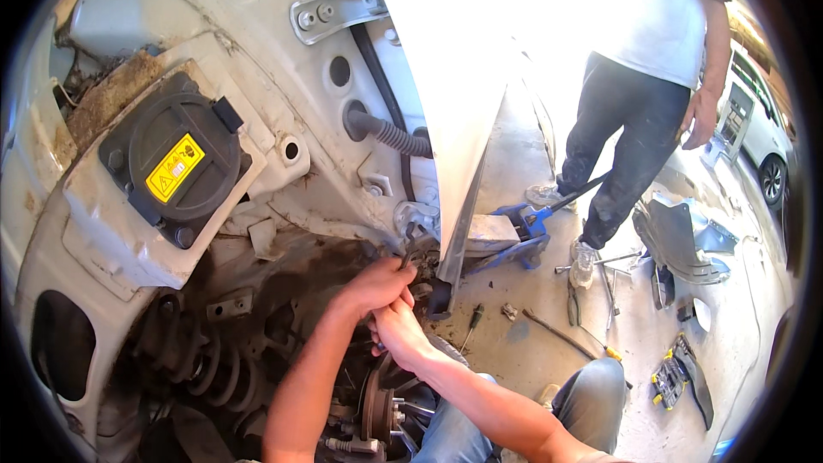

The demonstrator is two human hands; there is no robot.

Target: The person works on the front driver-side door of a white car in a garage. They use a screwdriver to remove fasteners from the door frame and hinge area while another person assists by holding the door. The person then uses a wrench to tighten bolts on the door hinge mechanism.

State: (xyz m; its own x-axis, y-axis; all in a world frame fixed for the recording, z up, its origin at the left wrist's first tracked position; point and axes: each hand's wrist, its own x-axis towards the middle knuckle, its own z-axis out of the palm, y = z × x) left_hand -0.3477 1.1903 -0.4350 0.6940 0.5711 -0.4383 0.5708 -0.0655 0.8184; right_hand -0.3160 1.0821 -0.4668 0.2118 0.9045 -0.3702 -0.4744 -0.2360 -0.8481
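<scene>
My left hand [377,285] is closed around a dark metal wrench [411,244]. The wrench's upper end meets the hinge bracket [417,216] at the white car door's lower corner. Just below, pressed against the left hand, my right hand [397,330] is closed too; what its fingers hold is hidden. Both hands are inside the car's opened wheel well. Beneath them sit a brake disc [377,403] with bare wheel studs and, further left, a coil spring [214,369].
The white door [454,103] stands open beside my hands. A blue floor jack [523,236] is behind it, near a standing person [634,120]. On the floor lie pliers [573,303], a screwdriver [474,321], a lug wrench [610,279], a tool case [677,377] and a dark plastic panel [681,240].
</scene>
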